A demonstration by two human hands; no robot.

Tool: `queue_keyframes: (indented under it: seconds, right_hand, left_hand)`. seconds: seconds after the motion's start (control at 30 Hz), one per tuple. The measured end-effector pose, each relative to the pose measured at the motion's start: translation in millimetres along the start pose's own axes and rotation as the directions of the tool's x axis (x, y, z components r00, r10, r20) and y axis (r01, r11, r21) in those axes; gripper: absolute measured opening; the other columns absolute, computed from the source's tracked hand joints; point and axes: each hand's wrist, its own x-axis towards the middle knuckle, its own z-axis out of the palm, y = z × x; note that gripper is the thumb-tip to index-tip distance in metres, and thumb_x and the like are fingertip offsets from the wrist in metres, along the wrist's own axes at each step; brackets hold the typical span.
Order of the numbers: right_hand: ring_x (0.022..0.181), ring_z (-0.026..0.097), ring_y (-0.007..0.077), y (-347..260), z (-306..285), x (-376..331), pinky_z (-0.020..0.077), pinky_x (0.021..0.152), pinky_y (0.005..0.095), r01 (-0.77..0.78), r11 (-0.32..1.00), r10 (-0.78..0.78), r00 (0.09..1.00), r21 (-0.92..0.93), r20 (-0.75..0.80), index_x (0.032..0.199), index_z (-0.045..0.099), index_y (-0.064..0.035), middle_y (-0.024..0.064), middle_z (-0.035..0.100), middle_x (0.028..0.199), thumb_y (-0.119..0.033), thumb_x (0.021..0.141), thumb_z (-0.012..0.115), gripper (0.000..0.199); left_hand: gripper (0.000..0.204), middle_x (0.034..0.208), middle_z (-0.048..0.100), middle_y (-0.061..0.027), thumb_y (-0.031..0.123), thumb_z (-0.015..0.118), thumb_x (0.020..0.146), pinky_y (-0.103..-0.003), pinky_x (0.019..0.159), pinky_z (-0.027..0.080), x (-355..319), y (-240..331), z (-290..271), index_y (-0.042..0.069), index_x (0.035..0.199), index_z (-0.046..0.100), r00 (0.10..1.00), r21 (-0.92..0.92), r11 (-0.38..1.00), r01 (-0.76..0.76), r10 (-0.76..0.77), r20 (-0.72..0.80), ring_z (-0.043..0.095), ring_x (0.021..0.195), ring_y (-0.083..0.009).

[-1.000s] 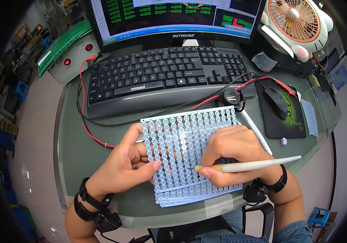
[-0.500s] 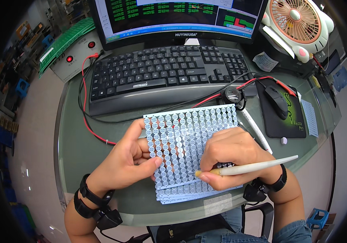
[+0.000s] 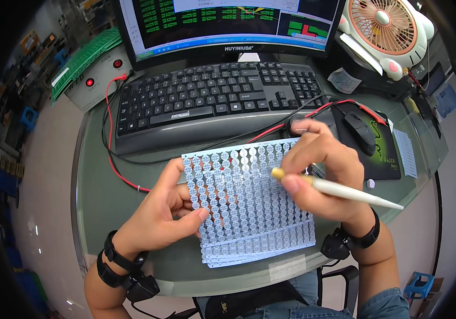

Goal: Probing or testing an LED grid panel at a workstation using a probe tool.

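Observation:
My left hand [image 3: 166, 204] grips the left edge of a light-blue circuit board panel [image 3: 249, 196], thumb on top and fingers behind it. Rows of small round boards fill the tilted panel. More panels [image 3: 270, 255] of the same kind lie stacked beneath its lower edge. Over the panel's right side, my right hand [image 3: 326, 173] holds a white pen-like tool [image 3: 350, 192] between thumb and fingers. Its yellowish blunt end points left over the panel, its thin tapered end right. Raised fingers of this hand cover most of a small round black device; whether they touch it cannot be told.
Beyond the panel lie a black keyboard [image 3: 201, 101] and a monitor [image 3: 228, 26]. A mouse [image 3: 360, 130] rests on a pad at right, below a fan [image 3: 382, 26]. Red cable [image 3: 110, 133] runs from a grey box [image 3: 92, 80] bearing green boards [image 3: 87, 58].
My right hand has moved up and away from the panel's lower middle to its upper right, still holding the tool. The panel has shifted slightly left and down; my left hand keeps its grip.

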Motion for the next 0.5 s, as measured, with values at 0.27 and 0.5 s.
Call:
queue_keyframes:
  seconds: [0.27, 0.5]
  right_hand:
    - [0.065, 0.056, 0.0077, 1.7, 3.9, -6.5, 0.0471, 0.067, 0.0276, -0.33, 0.928, 0.347, 0.935, 0.17, -0.078, 0.081, 0.058, -0.0036, 0.0018, 0.062, 0.072, -0.016, 0.082, 0.071, 0.018]
    - [0.065, 0.056, 0.0063, -2.6, 9.4, -8.3, 0.0431, 0.058, 0.0214, -0.382, 0.845, 0.419, 0.908, 0.374, -0.021, 0.082, 0.058, -0.003, 0.0027, 0.063, 0.073, -0.015, 0.083, 0.071, 0.018]
  left_hand:
    - [0.059, 0.105, 0.065, -0.0154, 0.003, 0.056, 0.088, -0.023, 0.071, 0.053, -0.8, -4.1, -1.5, 0.002, 0.135, 0.019, 0.999, 0.04, 0.998, -0.041, 0.041, 0.012, 0.064, 0.088, -0.0115]
    - [0.054, 0.11, 0.063, -0.0151, 0.006, 0.06, 0.089, -0.027, 0.078, 0.052, -0.5, -1.8, 0.7, 0.0, 0.131, 0.027, 1.0, -0.039, 0.999, -0.014, 0.013, -0.025, 0.062, 0.096, -0.0133]
